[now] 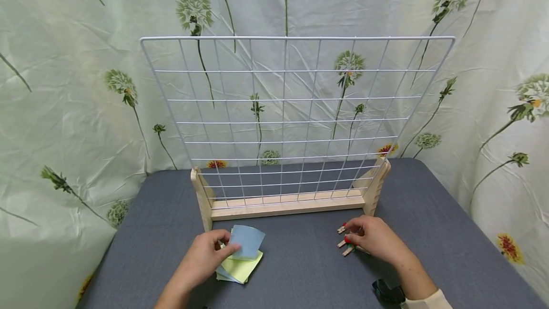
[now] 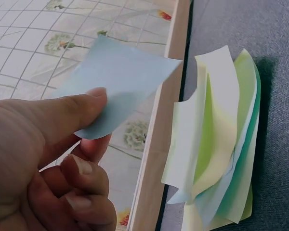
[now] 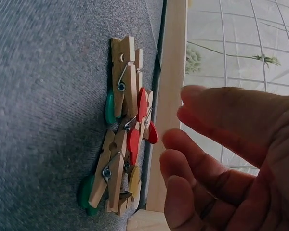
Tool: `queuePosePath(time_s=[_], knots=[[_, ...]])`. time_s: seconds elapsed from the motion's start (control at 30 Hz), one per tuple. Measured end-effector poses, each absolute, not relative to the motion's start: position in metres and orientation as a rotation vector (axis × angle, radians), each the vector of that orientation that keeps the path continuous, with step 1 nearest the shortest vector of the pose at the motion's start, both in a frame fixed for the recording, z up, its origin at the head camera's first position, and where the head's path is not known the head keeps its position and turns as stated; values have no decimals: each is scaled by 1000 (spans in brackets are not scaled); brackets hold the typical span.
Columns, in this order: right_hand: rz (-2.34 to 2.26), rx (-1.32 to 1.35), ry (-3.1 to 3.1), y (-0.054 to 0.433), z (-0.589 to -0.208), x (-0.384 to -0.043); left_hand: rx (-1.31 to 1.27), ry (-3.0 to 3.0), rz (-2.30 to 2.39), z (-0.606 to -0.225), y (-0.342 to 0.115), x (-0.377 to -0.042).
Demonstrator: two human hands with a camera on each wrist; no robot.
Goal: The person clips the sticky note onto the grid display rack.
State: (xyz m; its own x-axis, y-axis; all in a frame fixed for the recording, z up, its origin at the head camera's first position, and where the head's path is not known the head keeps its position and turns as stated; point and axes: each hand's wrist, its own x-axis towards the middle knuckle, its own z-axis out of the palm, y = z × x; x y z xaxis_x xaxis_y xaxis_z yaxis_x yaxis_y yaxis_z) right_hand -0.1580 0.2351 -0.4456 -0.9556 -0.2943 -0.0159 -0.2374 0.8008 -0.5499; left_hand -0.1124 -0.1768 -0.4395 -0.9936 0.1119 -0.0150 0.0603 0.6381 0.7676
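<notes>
Between thumb and fingers, my left hand (image 1: 200, 257) pinches a blue paper note (image 1: 247, 241), held up by its edge. Below it lies a loose stack of yellow, green and blue notes (image 2: 216, 139), their corners curling. On the right, my right hand (image 1: 379, 240) hovers beside a small pile of wooden clothespins (image 3: 125, 77) with red, green and yellow round decorations. Its fingers are loosely bent, and nothing shows between the thumb and fingertips in the right wrist view. Part of the pile is hidden under this hand in the head view.
Behind both hands stands a white wire grid (image 1: 283, 123) in a wooden base (image 1: 287, 205), leaning back over the grey table (image 1: 296, 271). A curtain printed with dandelions (image 1: 86, 132) hangs behind. A dark band (image 1: 388, 292) is on the right wrist.
</notes>
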Motion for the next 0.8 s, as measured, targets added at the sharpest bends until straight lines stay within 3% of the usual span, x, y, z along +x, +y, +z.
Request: queuePosePath(time_s=[0.37, 0.8], knots=[[-877, -565, 2809, 237, -451, -156, -131, 2731, 1464, -434, -176, -114], [-806, -519, 2715, 231, -447, -153, -202, 2746, 1593, -430, -179, -115]])
